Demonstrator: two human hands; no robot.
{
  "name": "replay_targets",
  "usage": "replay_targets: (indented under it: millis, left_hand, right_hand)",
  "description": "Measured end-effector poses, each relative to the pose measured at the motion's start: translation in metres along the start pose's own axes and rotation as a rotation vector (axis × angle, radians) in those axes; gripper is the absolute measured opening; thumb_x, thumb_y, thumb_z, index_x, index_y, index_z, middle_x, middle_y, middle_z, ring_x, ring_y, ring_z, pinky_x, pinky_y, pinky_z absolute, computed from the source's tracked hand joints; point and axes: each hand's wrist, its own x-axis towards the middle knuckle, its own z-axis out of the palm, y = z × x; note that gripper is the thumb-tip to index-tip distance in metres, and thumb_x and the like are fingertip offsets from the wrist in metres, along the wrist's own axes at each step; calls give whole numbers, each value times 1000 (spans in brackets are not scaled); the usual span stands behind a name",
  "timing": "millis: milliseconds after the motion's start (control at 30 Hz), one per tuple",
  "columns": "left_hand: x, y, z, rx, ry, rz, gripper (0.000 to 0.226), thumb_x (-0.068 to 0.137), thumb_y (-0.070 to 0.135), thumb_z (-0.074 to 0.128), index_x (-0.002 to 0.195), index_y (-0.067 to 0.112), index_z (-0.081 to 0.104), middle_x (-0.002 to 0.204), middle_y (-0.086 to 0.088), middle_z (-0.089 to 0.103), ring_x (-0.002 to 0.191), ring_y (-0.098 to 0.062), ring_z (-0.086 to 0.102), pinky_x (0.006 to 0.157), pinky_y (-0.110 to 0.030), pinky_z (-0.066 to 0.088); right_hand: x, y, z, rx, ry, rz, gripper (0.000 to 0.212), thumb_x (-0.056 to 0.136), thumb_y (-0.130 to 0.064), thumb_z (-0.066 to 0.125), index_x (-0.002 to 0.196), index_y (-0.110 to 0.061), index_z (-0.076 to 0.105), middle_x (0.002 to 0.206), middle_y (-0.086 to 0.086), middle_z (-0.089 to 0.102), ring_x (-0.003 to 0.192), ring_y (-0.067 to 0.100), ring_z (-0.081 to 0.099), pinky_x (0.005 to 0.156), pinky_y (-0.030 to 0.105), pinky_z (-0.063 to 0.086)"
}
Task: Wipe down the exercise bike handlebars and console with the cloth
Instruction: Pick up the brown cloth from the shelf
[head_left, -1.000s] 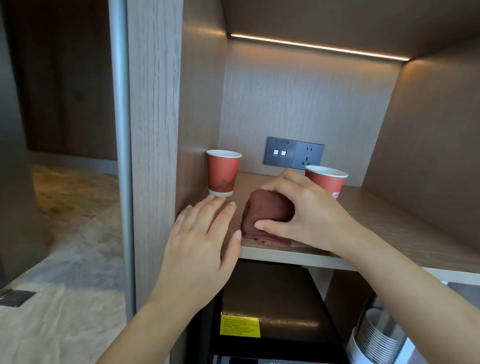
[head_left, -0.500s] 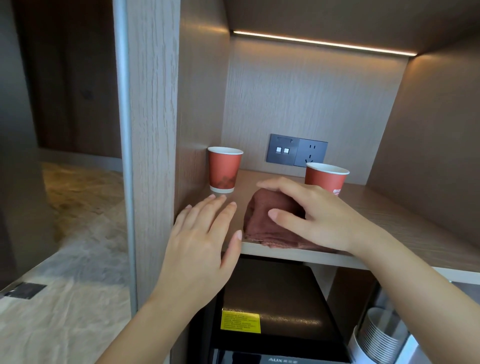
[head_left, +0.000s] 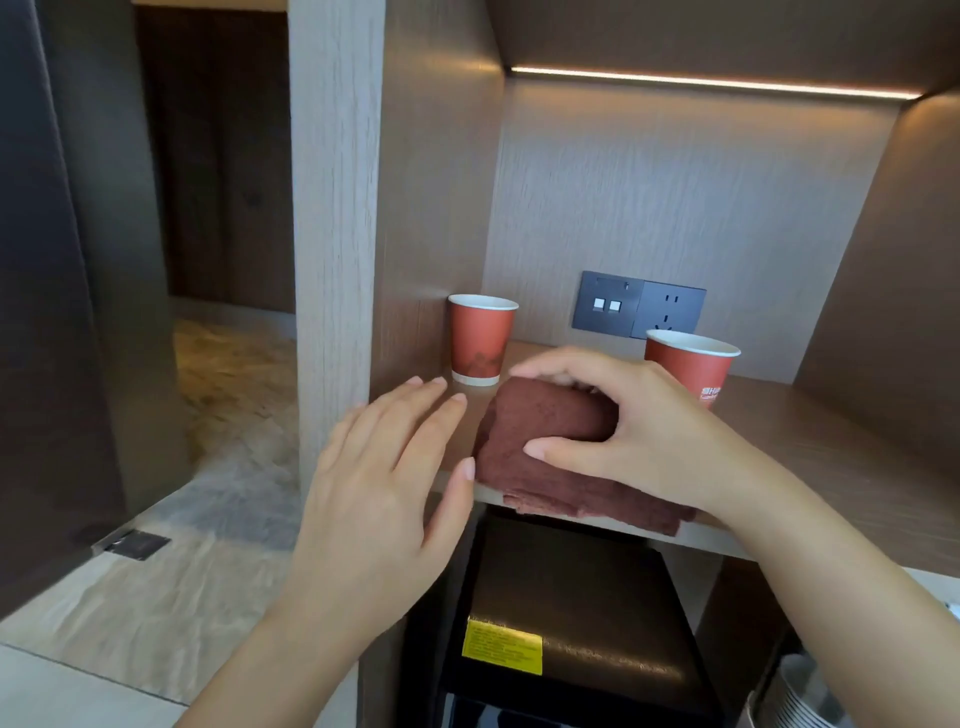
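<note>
While the left hand (head_left: 384, 483) hangs flat and spread at about seven o'clock, fingers apart and holding nothing, its thumb tip just beside the near corner of the cloth, the real change is on the other side. The right hand (head_left: 634, 436) has closed again: half a second back its fingers lay loosely over the brown cloth (head_left: 540, 441), and now the thumb presses into the front face while the fingers curl over the top, so the folded cloth is pinched between them. Its upper fold looks bunched and raised, though the lower layers rest on the front edge of the wooden shelf (head_left: 831, 457), roughly at the centre of view. I'd judge this to be the pick-up, not yet complete.

Farther back, at eleven o'clock from the cloth, one red paper cup (head_left: 482, 340) stands upright near the side panel; a second red cup (head_left: 691, 371) stands at one o'clock, just behind the right hand's knuckles, close enough that a careless lift could knock it. Behind both, a grey wall socket (head_left: 639, 306) sits on the back panel.

No exercise bike shows anywhere, so the wiping itself has not begun.
</note>
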Motion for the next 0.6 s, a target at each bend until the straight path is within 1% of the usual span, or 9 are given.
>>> replay_targets:
  millis: [67, 133, 200, 300, 367, 433, 533, 600]
  left_hand:
    - [-6, -2, -12, 40, 8, -31, 43, 88, 31, 43, 120, 6, 60, 124, -8, 59, 119, -18, 47, 103, -32, 30]
    - [-12, -4, -25, 82, 25, -66, 43, 88, 30, 43, 120, 7, 60, 124, -8, 59, 118, -18, 48, 102, -32, 33]
    - [-21, -8, -38, 139, 40, -83, 42, 89, 28, 43, 120, 5, 59, 123, -10, 59, 117, -20, 48, 101, -32, 33]
    - [-35, -15, -59, 234, 37, -127, 42, 88, 28, 45, 120, 4, 59, 123, -11, 59, 118, -22, 48, 102, -30, 30]
    - [-46, -21, -75, 288, 37, -161, 42, 88, 28, 45, 121, 4, 59, 123, -11, 59, 119, -22, 47, 102, -29, 30]
    - [-58, -26, -94, 344, 43, -197, 43, 89, 28, 45, 121, 4, 59, 123, -11, 58, 119, -23, 48, 101, -31, 31]
    - [-80, -35, -126, 430, 57, -248, 42, 89, 27, 44, 120, 3, 59, 123, -12, 59, 118, -24, 50, 100, -34, 34]
    - [-98, -39, -151, 489, 62, -275, 41, 90, 27, 45, 119, 2, 59, 122, -12, 59, 117, -26, 52, 99, -36, 36]
  right_hand:
    - [3, -7, 4, -35, 18, -62, 42, 73, -36, 72, 110, -42, 54, 101, -36, 53, 103, -12, 49, 88, 8, 38]
    - [6, -15, 9, -27, 19, -124, 43, 73, -40, 71, 110, -43, 50, 101, -34, 54, 103, -9, 49, 88, 10, 38]
    - [11, -26, 17, 23, 7, -177, 42, 73, -38, 72, 107, -43, 49, 101, -32, 54, 101, -9, 50, 86, 10, 39]
    - [18, -42, 34, 132, 11, -244, 37, 72, -32, 74, 103, -38, 54, 104, -31, 51, 95, -11, 51, 80, 4, 38]
    - [23, -54, 51, 207, 9, -268, 37, 72, -29, 75, 103, -34, 57, 102, -29, 54, 95, -9, 53, 80, 5, 40]
    - [26, -67, 70, 282, -5, -285, 37, 73, -28, 75, 104, -34, 57, 98, -26, 58, 96, -4, 55, 80, 8, 42]
    - [30, -95, 102, 374, -20, -323, 37, 72, -30, 75, 102, -39, 55, 95, -22, 60, 94, 1, 58, 78, 9, 45]
    - [32, -119, 123, 438, -44, -341, 38, 72, -29, 76, 101, -38, 54, 96, -19, 61, 95, 3, 59, 79, 16, 48]
